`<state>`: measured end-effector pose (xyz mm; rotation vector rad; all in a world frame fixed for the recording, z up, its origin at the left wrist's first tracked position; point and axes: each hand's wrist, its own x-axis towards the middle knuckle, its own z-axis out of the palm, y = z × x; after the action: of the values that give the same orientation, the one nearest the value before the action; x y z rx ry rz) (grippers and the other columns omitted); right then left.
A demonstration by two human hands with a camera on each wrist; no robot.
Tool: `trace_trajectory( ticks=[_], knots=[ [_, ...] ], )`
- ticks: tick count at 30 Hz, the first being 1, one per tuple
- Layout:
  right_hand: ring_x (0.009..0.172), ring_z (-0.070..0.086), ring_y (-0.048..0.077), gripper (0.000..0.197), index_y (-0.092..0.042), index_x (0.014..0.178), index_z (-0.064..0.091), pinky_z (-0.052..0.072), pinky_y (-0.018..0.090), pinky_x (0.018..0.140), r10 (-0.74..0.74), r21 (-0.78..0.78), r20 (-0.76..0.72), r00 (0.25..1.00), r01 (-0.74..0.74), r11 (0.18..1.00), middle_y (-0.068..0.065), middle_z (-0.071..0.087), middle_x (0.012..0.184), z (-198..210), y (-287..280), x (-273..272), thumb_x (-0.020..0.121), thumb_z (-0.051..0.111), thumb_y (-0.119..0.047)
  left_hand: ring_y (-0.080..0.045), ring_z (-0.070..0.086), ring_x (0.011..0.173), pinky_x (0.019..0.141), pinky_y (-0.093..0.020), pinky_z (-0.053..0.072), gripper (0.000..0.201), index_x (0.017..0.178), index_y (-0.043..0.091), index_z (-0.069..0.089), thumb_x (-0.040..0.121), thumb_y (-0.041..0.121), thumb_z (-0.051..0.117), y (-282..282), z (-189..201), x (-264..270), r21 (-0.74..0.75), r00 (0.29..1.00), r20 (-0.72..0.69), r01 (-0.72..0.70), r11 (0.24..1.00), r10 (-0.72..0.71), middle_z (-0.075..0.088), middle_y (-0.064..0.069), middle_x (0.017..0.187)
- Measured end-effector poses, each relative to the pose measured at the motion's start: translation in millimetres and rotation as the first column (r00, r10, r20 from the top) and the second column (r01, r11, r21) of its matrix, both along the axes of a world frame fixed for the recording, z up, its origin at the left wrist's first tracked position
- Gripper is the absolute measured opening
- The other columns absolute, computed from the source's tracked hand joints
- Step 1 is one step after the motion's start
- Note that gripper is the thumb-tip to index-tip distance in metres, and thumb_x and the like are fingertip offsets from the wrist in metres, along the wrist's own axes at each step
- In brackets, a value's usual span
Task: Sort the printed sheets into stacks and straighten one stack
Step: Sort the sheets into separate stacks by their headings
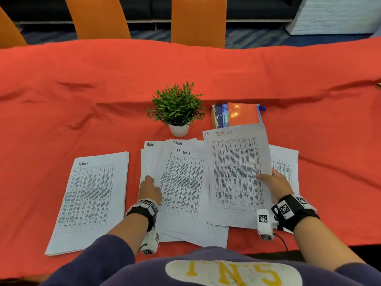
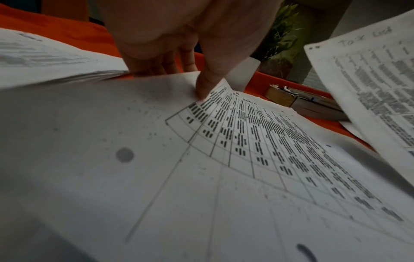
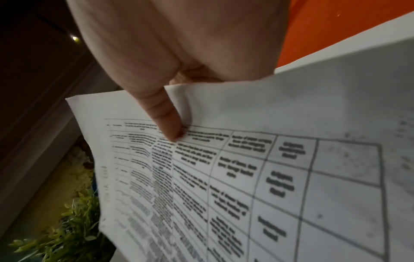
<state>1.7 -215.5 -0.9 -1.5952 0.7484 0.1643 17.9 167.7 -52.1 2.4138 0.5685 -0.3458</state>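
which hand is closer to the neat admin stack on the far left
Left. The left hand rests on the loose middle pile just right of the Admin stack, not touching it. The right hand holds the Task List sheet, farther right.

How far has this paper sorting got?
Partly done. One tidy "Admin" stack already lies on the left. The right hand pinches a "Task list" sheet, lifted. The left hand holds the messy middle pile, still mixed, with "IT logs" on top.
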Motion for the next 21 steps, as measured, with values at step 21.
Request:
trace_trajectory(
  ticks=[21],
  knots=[
    [0.102, 0.064, 0.019, 0.032, -0.016, 0.118, 0.057, 0.05, 0.039, 0.094, 0.269, 0.086, 0.118, 0.956, -0.28, 0.956, 0.0, 0.067, 0.111, -1, 58, 28, 0.088, 0.066, -0.019, -0.013, 0.066, 0.066, 0.056, -0.022, 0.05, 0.007, 0.098, 0.012, 0.056, 0.092, 0.008, 0.056, -63, 67, -15, -0.739, 0.97, 0.046, -0.127, 0.662, 0.237, 0.071, -0.011, 0.098]
  ],
)
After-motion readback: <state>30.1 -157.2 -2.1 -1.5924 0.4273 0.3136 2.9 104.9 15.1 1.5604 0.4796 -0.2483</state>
